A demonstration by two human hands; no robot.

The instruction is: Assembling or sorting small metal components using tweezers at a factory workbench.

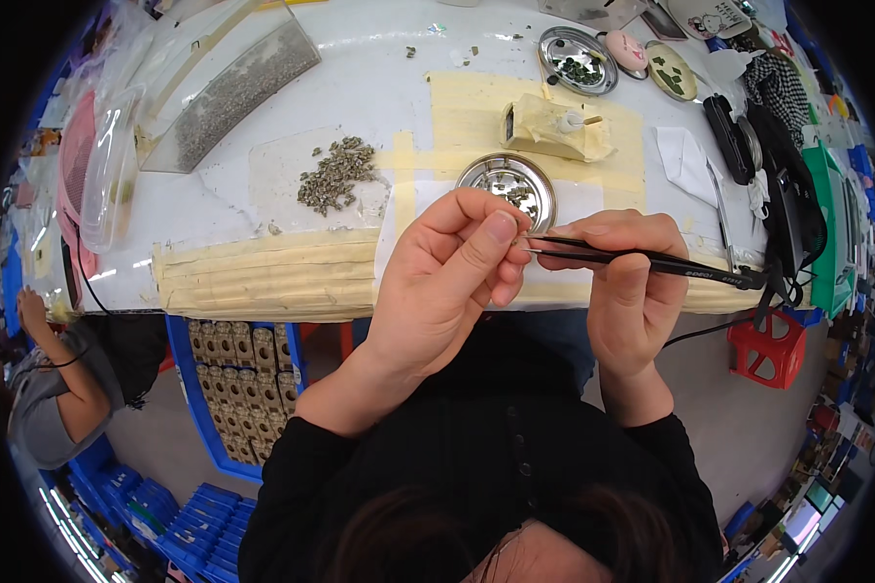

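My right hand [635,282] grips black tweezers [651,260], their fine tips pointing left toward the fingers of my left hand [447,272]. The left thumb and forefinger are pinched together at those tips. What they pinch is too small to make out. Just beyond my hands stands a round metal dish [544,180] with small metallic parts in it. A pile of similar small parts [337,175] lies on the table to the left. Behind the dish sits a block wrapped in yellowish tape [544,131].
A clear tray of grey parts [248,92] stands at the far left. Far right are a metal dish with green pieces [578,60], a cream dish [671,70] and a white cloth [685,155]. Below the table edge are a blue crate [196,413] and a red stool [768,347]. Another person's arm [78,384] is at left.
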